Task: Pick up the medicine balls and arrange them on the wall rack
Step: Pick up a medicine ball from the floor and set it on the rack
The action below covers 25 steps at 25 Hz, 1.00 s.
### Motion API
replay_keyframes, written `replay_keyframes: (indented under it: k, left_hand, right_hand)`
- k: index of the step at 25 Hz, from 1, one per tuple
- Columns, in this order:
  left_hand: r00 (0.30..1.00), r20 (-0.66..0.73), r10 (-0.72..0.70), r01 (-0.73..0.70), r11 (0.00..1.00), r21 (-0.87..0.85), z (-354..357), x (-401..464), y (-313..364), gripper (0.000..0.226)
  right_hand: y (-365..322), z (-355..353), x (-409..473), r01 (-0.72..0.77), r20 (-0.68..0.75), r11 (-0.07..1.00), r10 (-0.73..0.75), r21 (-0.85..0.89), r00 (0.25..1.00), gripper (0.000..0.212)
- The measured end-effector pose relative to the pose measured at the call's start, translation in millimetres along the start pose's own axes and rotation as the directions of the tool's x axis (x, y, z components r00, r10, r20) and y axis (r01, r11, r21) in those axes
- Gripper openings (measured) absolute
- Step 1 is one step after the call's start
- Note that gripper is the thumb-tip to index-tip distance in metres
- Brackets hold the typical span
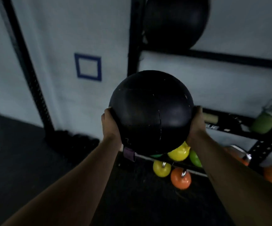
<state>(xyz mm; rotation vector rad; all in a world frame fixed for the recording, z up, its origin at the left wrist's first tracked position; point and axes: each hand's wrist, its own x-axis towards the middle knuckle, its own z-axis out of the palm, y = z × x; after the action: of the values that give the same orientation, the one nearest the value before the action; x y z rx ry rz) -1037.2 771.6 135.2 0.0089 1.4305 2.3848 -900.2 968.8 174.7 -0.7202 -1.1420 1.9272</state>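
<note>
Medicine ball (151,111), black, round and matte with faint stitched seams and small scuffs, was held in mid-air before the black steel wall rack (213,56), the left hand (110,124) and right hand (196,123) pressed flat against its opposite sides. A second black ball (176,22) sat on the rack's upper tier. Glossy yellow, green and orange kettlebells (179,152) lay below, over dark rubber flooring (18,152); the pale wall (63,30) bore a blue taped square (88,67).

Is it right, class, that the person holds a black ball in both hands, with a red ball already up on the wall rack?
Not quite. The head view shows the ball on the rack is black, not red. Both the left hand and right hand do hold a black ball.
</note>
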Motion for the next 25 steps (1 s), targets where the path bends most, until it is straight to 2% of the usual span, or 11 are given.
replay_keyframes:
  k: [5, 9, 13, 18, 23, 25]
  left_hand:
    - [0.966, 0.232, 0.116, -0.103, 0.992, -0.067, 180.7, -20.1, 55.1, 0.071]
    - [0.94, 0.289, 0.184, -0.161, 0.982, -0.101, 291.2, -26.3, 65.1, 0.069]
    - [0.916, 0.351, 0.194, -0.155, 0.979, -0.134, 356.8, -10.5, 57.2, 0.063]
    - [0.881, 0.372, 0.293, -0.211, 0.946, -0.245, 420.5, 21.4, 67.2, 0.065]
    - [0.861, 0.387, 0.33, -0.254, 0.938, -0.236, 494.4, 76.1, 93.8, 0.06]
    - [0.85, 0.401, 0.34, -0.268, 0.936, -0.226, 520.3, 94.7, 98.8, 0.066]
  right_hand:
    - [-155.6, -47.7, 23.7, 0.165, -0.108, 0.982, -0.156, 0.088, 0.982, 0.03]
    - [-234.6, -84.4, 58.0, 0.295, -0.126, 0.951, -0.283, 0.088, 0.951, 0.03]
    - [-277.2, -107.6, 97.1, 0.344, -0.119, 0.935, -0.334, 0.082, 0.935, 0.027]
    - [-316.2, -97.3, 160.3, 0.371, -0.04, 0.923, -0.369, 0.097, 0.929, 0.025]
    - [-358.3, -75.5, 233.4, 0.461, -0.061, 0.883, -0.457, 0.094, 0.887, 0.024]
    - [-373.8, -72.3, 260.1, 0.471, -0.06, 0.876, -0.467, 0.103, 0.882, 0.024]
